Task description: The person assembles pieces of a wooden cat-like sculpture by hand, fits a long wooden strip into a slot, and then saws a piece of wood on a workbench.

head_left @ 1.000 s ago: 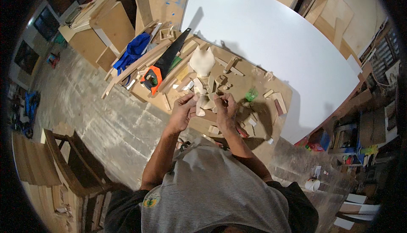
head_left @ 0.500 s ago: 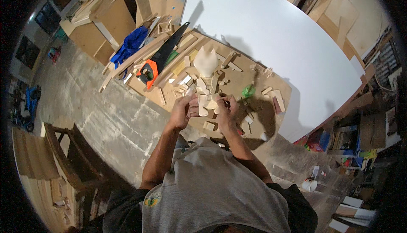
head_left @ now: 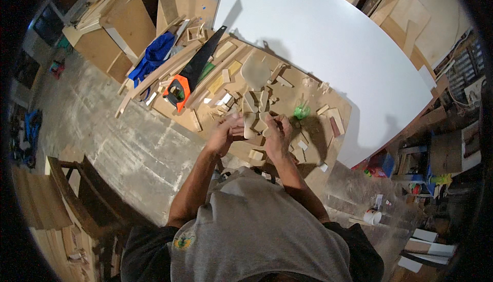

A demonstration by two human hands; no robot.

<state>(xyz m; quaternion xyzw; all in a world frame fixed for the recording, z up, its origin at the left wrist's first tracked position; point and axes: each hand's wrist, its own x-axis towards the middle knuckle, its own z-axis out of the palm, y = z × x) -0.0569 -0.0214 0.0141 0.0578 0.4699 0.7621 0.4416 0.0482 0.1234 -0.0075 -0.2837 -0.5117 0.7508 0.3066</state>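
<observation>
Wearing a grey shirt (head_left: 262,215), you hold both bare forearms out in front of you, angled inward. Your left hand (head_left: 222,135) has its fingers (head_left: 238,121) bent and closed against one lower side of a pale wooden figure (head_left: 250,100); your right hand (head_left: 279,137) pinches the other side between thumb and bent fingers, with hardly any gap beyond the wood's own thickness. The figure lies between your hands, its two round-ended legs toward you and its wide, rounded head pointing away. You have it over the surface (head_left: 322,101); whether the head touches anything beneath, you cannot tell from this angle.

Just beyond your right wrist sit a small white piece (head_left: 302,145) and, farther right, a pale block with a reddish-brown side (head_left: 336,123). Past your right hand is a crumpled-looking green object (head_left: 301,110). Up and left of your left hand, a saw (head_left: 178,92) lies slantwise, orange handle nearer you and black blade pointing away. Left of it are long wooden strips (head_left: 149,80) and blue cloth (head_left: 154,57), with a small open wooden frame (head_left: 195,34) beyond. Farthest out, a large white panel (head_left: 323,40) spreads behind the surface.
</observation>
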